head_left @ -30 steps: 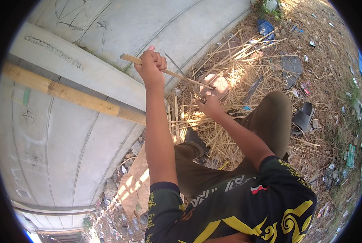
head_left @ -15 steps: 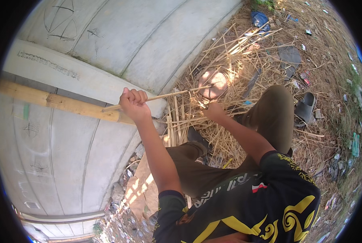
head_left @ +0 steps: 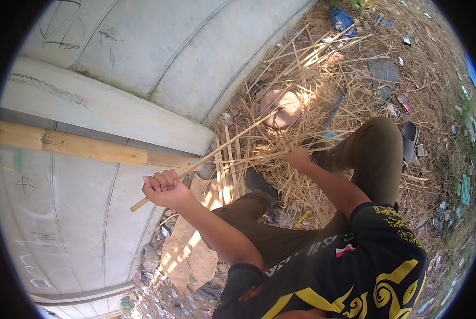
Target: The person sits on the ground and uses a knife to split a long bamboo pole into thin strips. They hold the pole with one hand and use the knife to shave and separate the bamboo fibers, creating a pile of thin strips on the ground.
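Note:
My left hand is closed round a long, thin bamboo strip. The strip slants up to the right, and its far end lies over a rounded reddish stone. A short end sticks out on the left of my fist. My right hand is closed just below the stone, apart from the strip. Something thin seems to point out of it toward the stone, but it blends into the shavings and I cannot make it out.
Bamboo shavings cover the ground round the stone and my feet. Several pale strips lie beside the concrete wall. A bamboo pole runs along the wall. Cardboard, a blue plastic bag and a grey sandal lie about.
My left hand has moved down and left, so the strip slopes more steeply. My right hand has shifted down and right, away from the strip. My right knee has swung to the right.

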Motion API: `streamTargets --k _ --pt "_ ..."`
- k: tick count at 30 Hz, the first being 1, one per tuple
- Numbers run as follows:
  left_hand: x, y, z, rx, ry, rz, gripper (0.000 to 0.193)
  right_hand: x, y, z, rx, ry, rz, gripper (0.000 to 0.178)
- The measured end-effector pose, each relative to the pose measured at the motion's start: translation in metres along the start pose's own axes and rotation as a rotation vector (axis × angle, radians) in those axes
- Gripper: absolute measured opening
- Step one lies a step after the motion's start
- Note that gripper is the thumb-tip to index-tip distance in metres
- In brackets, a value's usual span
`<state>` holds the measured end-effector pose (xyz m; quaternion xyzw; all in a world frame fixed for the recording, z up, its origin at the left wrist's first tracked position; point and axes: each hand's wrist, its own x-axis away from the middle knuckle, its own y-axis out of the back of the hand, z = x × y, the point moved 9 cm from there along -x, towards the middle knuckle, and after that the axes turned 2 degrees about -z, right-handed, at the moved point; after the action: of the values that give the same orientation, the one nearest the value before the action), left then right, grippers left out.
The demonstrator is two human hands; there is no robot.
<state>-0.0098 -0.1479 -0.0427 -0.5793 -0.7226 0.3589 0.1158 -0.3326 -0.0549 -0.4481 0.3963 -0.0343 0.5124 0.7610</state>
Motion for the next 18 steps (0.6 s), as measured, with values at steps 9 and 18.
streamTargets --k 9,18 --pt "0.001 0.003 0.004 0.050 0.046 0.321 0.045 0.055 0.064 0.121 -0.379 0.559 -0.049 0.028" --pt "0.003 0.006 0.003 0.063 0.052 0.315 0.045 0.057 0.052 0.120 0.007 0.435 -0.112 0.029"
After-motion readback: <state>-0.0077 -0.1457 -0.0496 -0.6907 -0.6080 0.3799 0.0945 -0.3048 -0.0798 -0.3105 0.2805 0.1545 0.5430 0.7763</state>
